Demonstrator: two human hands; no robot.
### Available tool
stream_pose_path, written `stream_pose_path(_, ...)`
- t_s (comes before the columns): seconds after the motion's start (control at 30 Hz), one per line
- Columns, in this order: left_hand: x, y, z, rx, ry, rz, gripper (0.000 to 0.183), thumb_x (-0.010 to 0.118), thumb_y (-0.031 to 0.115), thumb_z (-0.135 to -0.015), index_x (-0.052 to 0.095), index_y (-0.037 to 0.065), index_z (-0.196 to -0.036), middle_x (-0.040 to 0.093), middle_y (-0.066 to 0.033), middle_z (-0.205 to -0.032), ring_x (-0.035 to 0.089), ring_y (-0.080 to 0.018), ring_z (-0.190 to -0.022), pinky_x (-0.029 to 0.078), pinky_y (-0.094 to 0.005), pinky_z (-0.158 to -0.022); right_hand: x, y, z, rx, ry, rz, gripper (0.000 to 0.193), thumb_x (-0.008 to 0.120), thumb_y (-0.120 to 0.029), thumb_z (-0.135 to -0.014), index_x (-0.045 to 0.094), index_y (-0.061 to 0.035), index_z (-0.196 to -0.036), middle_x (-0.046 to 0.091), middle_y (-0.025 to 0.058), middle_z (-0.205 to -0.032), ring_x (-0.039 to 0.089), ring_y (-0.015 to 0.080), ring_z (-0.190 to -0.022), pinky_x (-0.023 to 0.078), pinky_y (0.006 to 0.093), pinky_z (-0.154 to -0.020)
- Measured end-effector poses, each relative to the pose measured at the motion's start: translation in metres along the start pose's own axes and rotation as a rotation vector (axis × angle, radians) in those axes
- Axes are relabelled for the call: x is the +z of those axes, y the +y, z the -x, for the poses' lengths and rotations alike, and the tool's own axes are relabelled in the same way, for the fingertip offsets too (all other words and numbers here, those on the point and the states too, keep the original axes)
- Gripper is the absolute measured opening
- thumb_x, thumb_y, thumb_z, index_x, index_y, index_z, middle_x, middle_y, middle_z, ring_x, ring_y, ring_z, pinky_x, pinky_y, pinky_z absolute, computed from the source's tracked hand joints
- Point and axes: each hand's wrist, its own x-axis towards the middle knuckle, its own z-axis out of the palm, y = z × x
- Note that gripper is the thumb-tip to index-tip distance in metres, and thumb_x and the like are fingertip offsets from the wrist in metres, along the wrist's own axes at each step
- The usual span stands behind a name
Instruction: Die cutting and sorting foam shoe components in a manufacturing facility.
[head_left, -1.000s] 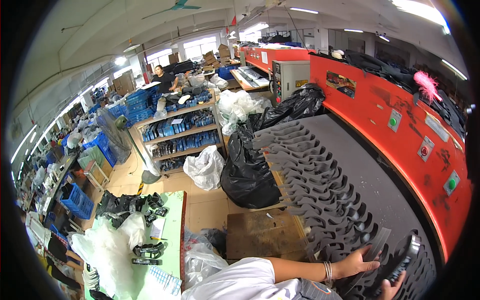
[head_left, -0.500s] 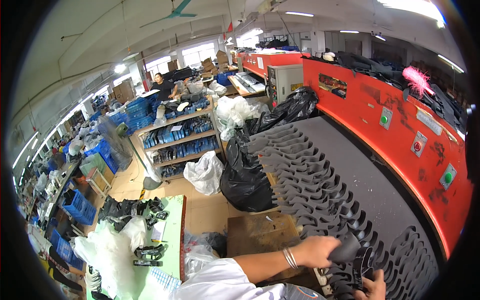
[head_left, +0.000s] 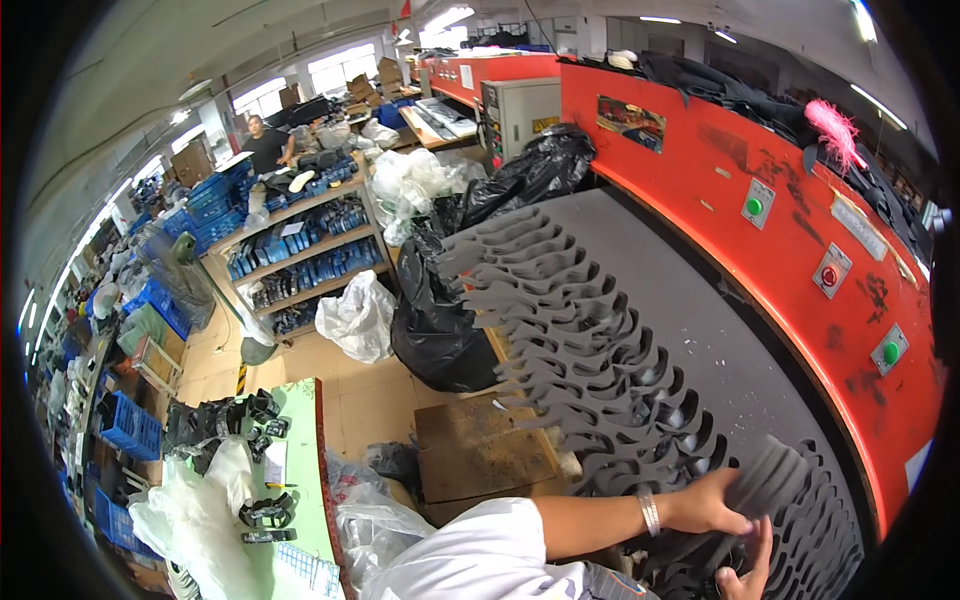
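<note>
My left hand point(head_left: 705, 502), with a bracelet at its wrist, is closed on a dark grey, curved, foam-like piece point(head_left: 770, 482) blurred by motion. It is over the grey bed of the red machine. Just below, my right hand point(head_left: 750, 572) has its finger and thumb apart, close to the piece's lower edge; its other fingers are cut off by the lower edge of the picture. Under and around both hands lie rows of wavy dark grey cut pieces point(head_left: 590, 340), overlapping along the bed. More such pieces point(head_left: 825, 500) stand to the right of my hands.
A red machine housing point(head_left: 700, 170) with round buttons borders the grey bed point(head_left: 720, 330) on the right. Black plastic bags point(head_left: 440, 340) and a brown board point(head_left: 485, 450) lie to its left. A green table point(head_left: 310, 440) is at lower left. A person point(head_left: 268, 148) stands behind the shelf rack point(head_left: 300, 262).
My left hand has moved right and further over the bed with the grey piece. The black strip-like object by my right hand is out of sight; that hand's finger now points up. The view has shifted.
</note>
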Motion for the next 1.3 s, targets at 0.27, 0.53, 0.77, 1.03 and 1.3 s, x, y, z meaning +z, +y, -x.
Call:
stream_pose_path(0.27,0.102,-0.006,-0.060,0.351,-0.316,0.195,0.055,0.070,0.007,-0.063,0.052,-0.005,-0.114,0.065,-0.0101,-0.098,0.059,-0.0179,-0.093,0.046,-0.0328,-0.089,-0.040,0.037,0.040,0.126,0.276,-0.171,0.045,0.064,-0.008,-0.080,0.048,0.0052,-0.121,0.055,0.0137,-0.110,0.054,0.0192,-0.095,0.047,0.0317,-0.080)
stream_pose_path(0.53,0.167,-0.066,-0.199,0.363,-0.230,-0.433,0.049,0.077,0.035,-0.070,0.061,0.001,-0.102,0.058,-0.0195,-0.105,0.058,-0.0295,-0.097,0.046,-0.0377,-0.089,-0.297,0.106,0.100,-0.254,0.590,0.320,0.056,0.060,-0.023,-0.085,0.043,0.0055,-0.130,0.055,0.0180,-0.123,0.052,0.0287,-0.113,0.035,0.0356,-0.100)
stream_pose_path(0.77,0.204,-0.196,-0.257,0.071,0.383,-1.155,0.028,0.061,0.023,-0.084,0.058,0.003,-0.105,0.056,-0.0168,-0.104,0.053,-0.0342,-0.103,0.044,-0.0411,-0.091,-0.456,0.212,0.110,0.261,0.745,0.428,0.050,0.064,-0.018,-0.074,0.054,0.0088,-0.115,0.062,0.0114,-0.104,0.056,0.0207,-0.094,0.042,0.0331,-0.088)
stream_pose_path(1.03,0.242,-0.172,-0.242,0.031,0.738,-1.324,0.036,0.059,0.029,-0.073,0.058,0.001,-0.095,0.058,-0.0208,-0.102,0.053,-0.0358,-0.102,0.044,-0.0471,-0.090,-0.454,0.248,0.124,0.641,0.680,0.429,0.055,0.069,-0.040,-0.067,0.066,0.0075,-0.095,0.068,0.0155,-0.089,0.062,0.0250,-0.086,0.046,0.0359,-0.081)
stream_pose_path(1.3,0.134,-0.163,-0.320,-0.291,0.696,-1.396,0.065,0.032,0.056,-0.092,0.066,0.001,-0.101,0.063,-0.0221,-0.110,0.058,-0.0414,-0.106,0.042,-0.0526,-0.090,-0.415,0.211,0.071,0.021,0.983,-0.398,0.041,0.071,-0.019,-0.075,0.061,0.0016,-0.109,0.063,0.0061,-0.100,0.059,0.0149,-0.089,0.046,0.0307,-0.081)
